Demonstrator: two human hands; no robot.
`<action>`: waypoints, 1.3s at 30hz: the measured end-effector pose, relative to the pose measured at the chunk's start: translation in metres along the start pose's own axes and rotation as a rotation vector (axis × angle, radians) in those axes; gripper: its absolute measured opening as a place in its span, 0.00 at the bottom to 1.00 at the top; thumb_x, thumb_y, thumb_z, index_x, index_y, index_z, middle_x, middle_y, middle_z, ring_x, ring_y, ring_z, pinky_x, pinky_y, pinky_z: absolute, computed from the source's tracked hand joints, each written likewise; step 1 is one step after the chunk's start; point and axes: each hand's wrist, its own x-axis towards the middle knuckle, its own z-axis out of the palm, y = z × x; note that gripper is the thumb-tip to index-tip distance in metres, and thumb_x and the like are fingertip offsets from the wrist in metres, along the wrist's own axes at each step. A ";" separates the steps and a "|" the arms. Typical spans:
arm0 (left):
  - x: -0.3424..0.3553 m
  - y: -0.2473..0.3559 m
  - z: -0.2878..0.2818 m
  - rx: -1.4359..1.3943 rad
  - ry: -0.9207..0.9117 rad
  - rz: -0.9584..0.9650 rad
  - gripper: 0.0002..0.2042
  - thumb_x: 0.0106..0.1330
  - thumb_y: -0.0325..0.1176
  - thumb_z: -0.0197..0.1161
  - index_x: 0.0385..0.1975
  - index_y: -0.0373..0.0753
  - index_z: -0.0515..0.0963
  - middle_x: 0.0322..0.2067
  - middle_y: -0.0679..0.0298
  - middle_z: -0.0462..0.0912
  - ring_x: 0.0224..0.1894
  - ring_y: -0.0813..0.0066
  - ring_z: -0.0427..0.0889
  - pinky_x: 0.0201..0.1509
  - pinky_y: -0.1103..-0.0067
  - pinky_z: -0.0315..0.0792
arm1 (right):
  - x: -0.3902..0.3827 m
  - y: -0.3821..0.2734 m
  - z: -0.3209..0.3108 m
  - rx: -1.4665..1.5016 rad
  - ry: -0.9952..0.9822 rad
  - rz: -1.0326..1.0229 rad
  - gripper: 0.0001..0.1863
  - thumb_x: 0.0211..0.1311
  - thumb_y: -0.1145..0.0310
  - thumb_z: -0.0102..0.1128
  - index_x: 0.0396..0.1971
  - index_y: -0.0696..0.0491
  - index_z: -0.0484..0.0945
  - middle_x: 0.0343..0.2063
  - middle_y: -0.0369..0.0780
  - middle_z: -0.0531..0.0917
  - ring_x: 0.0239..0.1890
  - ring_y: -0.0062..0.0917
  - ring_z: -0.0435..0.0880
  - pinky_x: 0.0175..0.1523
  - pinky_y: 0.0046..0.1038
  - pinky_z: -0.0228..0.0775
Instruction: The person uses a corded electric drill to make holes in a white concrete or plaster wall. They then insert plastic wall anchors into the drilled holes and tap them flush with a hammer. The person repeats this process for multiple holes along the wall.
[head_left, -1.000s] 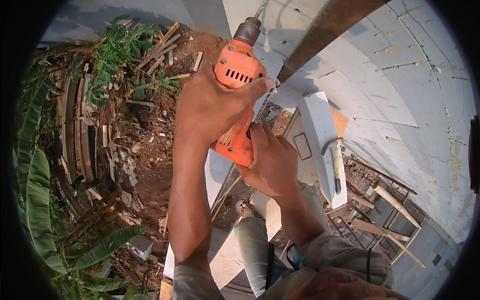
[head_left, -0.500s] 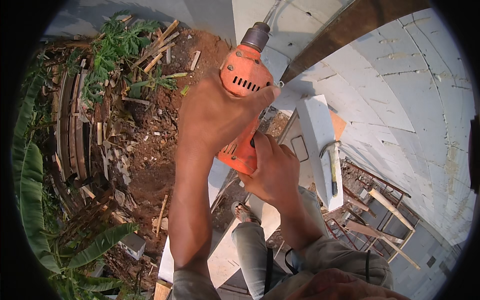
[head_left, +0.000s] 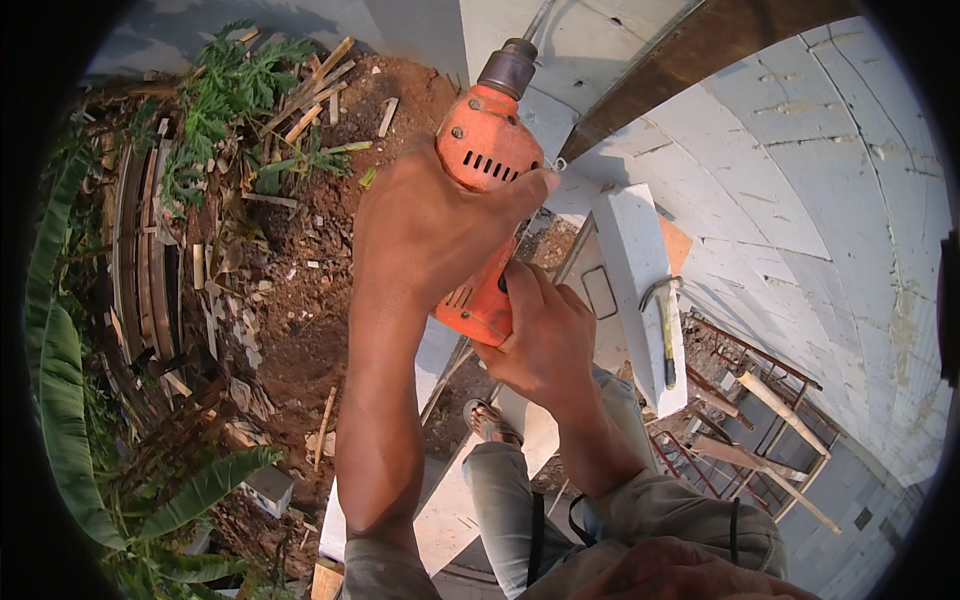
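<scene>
An orange power drill (head_left: pixel 490 130) is held up in front of me with both hands, its dark chuck (head_left: pixel 508 68) and long bit pointing up and away. My left hand (head_left: pixel 430 220) wraps over the middle of the body, with the thumb along its right side. Lower down, my right hand (head_left: pixel 545 335) grips the handle, the fingers near the black trigger. The bit reaches up beside the pale wall panel (head_left: pixel 600 50); whether its tip touches anything is cut off by the frame's top edge.
A hammer (head_left: pixel 665 330) lies on a white block (head_left: pixel 630 270) to the right. Beyond it stand a rusty metal frame with wooden poles (head_left: pixel 785 420) and a block wall (head_left: pixel 800 180). Leftward, far below, are soil, wood scraps (head_left: pixel 310 90) and green plants (head_left: pixel 60 400). My sandalled foot (head_left: pixel 490 420) rests on a board.
The drill and both hands have shifted very slightly left and up in the picture, along with a small tilt of the view. Both grips stay the same.
</scene>
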 end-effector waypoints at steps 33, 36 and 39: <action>0.077 0.067 0.010 0.389 0.082 0.054 0.12 0.51 0.36 0.65 0.34 0.40 0.87 0.36 0.50 0.87 0.43 0.56 0.87 0.48 0.67 0.79 | 0.009 0.006 -0.003 0.054 -0.053 0.043 0.32 0.39 0.64 0.76 0.47 0.55 0.73 0.33 0.42 0.81 0.32 0.41 0.83 0.38 0.38 0.75; 0.076 0.065 0.012 0.448 0.129 0.086 0.12 0.51 0.34 0.64 0.35 0.41 0.87 0.37 0.51 0.87 0.42 0.56 0.87 0.48 0.68 0.79 | 0.009 0.006 -0.005 0.048 -0.042 0.047 0.31 0.40 0.64 0.76 0.46 0.55 0.73 0.33 0.42 0.82 0.31 0.41 0.83 0.38 0.38 0.75; 0.077 0.065 0.016 0.477 0.157 0.094 0.12 0.51 0.33 0.64 0.35 0.41 0.87 0.37 0.52 0.87 0.42 0.56 0.87 0.48 0.68 0.79 | 0.008 0.009 -0.003 0.044 -0.007 0.022 0.29 0.40 0.63 0.76 0.45 0.55 0.74 0.32 0.41 0.82 0.31 0.41 0.83 0.37 0.38 0.75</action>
